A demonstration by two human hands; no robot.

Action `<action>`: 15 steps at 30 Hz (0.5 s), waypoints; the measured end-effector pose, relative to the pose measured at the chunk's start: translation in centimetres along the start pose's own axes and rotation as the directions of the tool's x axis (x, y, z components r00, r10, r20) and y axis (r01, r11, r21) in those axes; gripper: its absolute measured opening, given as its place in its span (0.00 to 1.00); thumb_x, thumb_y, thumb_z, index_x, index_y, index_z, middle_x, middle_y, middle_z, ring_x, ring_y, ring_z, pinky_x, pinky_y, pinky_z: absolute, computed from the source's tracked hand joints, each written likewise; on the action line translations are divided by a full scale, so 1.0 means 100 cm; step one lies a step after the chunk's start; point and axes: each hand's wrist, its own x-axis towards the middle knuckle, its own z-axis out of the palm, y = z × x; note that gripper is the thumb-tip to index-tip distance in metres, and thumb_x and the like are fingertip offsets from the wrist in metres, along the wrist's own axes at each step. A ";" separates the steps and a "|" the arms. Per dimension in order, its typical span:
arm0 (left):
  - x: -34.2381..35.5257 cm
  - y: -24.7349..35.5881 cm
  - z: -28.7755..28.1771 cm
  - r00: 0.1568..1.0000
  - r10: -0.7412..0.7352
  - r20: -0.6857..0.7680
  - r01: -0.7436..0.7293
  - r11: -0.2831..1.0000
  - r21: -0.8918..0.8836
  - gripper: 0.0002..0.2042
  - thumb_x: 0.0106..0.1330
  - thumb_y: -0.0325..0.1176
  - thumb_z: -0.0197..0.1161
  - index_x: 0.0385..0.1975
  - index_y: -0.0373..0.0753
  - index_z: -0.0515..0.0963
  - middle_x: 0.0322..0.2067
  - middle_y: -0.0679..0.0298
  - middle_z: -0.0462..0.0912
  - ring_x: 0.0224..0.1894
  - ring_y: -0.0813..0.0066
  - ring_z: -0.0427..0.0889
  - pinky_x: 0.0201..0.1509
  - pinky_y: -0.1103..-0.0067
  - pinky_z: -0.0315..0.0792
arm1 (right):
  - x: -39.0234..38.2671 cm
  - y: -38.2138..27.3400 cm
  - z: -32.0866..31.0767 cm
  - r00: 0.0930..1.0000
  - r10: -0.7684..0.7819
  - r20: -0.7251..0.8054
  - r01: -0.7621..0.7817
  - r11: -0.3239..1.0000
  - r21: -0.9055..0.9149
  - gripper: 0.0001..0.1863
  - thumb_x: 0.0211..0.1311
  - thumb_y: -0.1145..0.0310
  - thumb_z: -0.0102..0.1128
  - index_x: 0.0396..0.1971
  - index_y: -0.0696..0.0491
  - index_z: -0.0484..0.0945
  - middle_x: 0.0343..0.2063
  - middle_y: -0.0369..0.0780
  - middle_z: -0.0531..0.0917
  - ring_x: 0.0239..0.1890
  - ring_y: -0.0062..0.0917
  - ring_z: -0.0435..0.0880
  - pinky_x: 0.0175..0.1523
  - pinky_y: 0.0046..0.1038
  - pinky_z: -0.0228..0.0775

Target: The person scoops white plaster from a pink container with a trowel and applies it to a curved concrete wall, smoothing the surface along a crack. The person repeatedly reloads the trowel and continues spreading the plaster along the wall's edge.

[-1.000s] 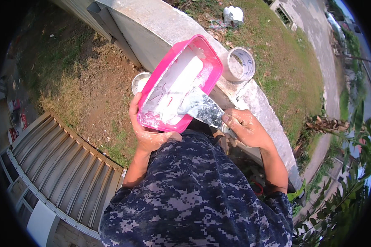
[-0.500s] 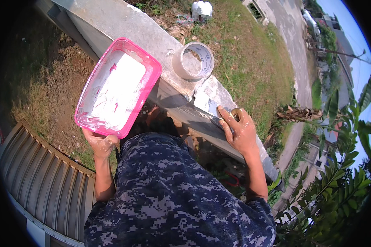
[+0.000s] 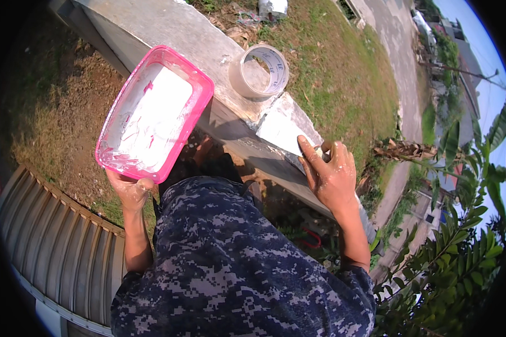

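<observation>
While left grip (image 3: 130, 191) clasps pink tub (image 3: 190, 121), right grip (image 3: 334, 175) pinching scraper (image 3: 281, 135) — lettered tape roll (image 3: 243, 81)

grey wall top (image 3: 194, 42) with a tape roll (image 3: 241, 80) (translucent)

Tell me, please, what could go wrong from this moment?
The pink tub might tip and spill its white paste, since the visible hold of the left hand is only at its near end. The tape roll sits on the wall close to the scraper, so a stray stroke by the right hand could smear it or knock it off.
</observation>
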 end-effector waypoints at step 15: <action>0.001 0.005 0.000 0.999 -0.014 -0.038 0.016 0.999 0.040 0.59 0.32 0.58 0.82 0.63 0.34 0.56 0.56 0.59 0.69 0.58 0.67 0.72 0.60 0.70 0.70 | -0.004 0.017 0.009 0.982 0.060 0.176 -0.061 0.998 0.001 0.27 0.58 0.69 0.62 0.60 0.41 0.73 0.36 0.46 0.72 0.32 0.39 0.79 0.34 0.36 0.75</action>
